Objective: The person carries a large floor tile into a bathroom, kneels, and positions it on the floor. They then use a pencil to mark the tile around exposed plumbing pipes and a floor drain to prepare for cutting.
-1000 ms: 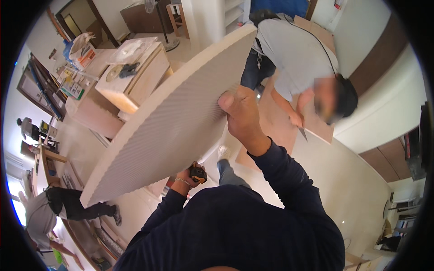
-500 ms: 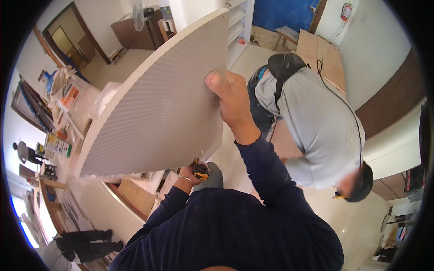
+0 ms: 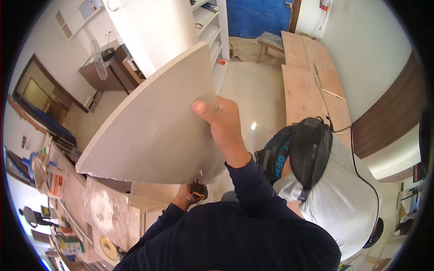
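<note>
A grey, finely ribbed board (image 3: 149,126) with a curved pale edge is held up in front of me. My right hand (image 3: 224,128) is closed on its right edge, thumb on the near face and fingers behind it. Below the board's lower edge, my left hand (image 3: 184,193) is closed round a black and yellow tape measure (image 3: 199,190). A bracelet circles that wrist. Whether the left hand also touches the board, I cannot tell.
At my right, a person in a grey shirt (image 3: 337,198) bends over, wearing a black bag. Wooden panels (image 3: 296,92) lie beyond them. A dusty worktable (image 3: 101,207) stands at left with a tape roll (image 3: 108,248). White shelves (image 3: 212,27) are ahead.
My view has turned and the floor ahead has come further into it. The board, still in my right hand, appears lower. The person at right has come nearer the lower edge.
</note>
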Demonstrator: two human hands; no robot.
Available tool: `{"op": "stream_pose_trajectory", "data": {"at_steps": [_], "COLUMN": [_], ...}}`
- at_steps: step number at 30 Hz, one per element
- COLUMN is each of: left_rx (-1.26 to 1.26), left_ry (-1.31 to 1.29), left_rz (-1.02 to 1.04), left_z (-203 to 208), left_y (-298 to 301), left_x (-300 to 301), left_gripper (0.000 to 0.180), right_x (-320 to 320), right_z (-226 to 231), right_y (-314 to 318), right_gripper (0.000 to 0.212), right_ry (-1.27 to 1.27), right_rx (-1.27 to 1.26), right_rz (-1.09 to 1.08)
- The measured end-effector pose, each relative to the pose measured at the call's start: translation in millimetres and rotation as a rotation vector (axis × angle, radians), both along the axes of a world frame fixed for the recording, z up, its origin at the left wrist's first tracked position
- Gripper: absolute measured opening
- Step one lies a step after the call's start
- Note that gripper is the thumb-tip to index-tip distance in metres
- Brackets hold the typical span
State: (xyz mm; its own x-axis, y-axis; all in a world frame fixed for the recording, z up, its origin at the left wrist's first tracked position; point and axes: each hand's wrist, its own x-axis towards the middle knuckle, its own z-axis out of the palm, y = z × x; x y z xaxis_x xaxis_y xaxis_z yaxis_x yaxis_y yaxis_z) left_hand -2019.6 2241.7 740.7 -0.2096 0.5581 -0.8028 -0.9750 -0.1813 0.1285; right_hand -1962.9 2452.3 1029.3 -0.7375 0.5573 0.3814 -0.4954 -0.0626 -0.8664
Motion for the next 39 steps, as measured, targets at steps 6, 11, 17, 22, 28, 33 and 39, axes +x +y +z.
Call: {"op": "stream_pose_trajectory", "data": {"at_steps": [6, 11, 17, 22, 28, 33, 39], "left_rx": [0.042, -0.002, 0.022, -0.004, 0.111, 0.001, -0.004], "left_ry": [-0.064, -0.083, -0.030, -0.084, -0.102, 0.010, 0.062], "left_rz": [-0.115, -0.166, -0.278, -0.276, -0.305, -0.388, -0.409], "left_z": [9.5, 15.7, 20.8, 4.0, -46.0, -21.1, -36.5], "left_y": [117.4, 230.7, 369.3, 491.0, 643.8, 797.1, 976.1], "left_x": [-123.3, -212.4, -300.5, -364.7, -459.0, -538.1, -611.9], "left_gripper": [0.031, 0.032, 0.038, 0.027, 0.034, 0.027, 0.026], "right_x": [-98.7, -166.0, -244.4, -314.1, -404.3, -468.6, -524.2], "right_z": [7.1, 6.7, 8.9, 1.4, -11.3, -26.2, -76.4], "right_y": [111.6, 218.6, 339.5, 446.0, 590.3, 736.4, 933.4], "right_gripper": [0.048, 0.046, 0.046, 0.045, 0.041, 0.045, 0.047], "right_ry": [0.055, 0.027, -0.022, -0.063, -0.033, -0.032, 0.194], "right_rx": [-0.095, -0.094, -0.098, 0.042, 0.055, 0.244, 0.057], "right_rz": [-0.098, -0.130, -0.200, -0.281, -0.303, -0.498, -0.676]}}
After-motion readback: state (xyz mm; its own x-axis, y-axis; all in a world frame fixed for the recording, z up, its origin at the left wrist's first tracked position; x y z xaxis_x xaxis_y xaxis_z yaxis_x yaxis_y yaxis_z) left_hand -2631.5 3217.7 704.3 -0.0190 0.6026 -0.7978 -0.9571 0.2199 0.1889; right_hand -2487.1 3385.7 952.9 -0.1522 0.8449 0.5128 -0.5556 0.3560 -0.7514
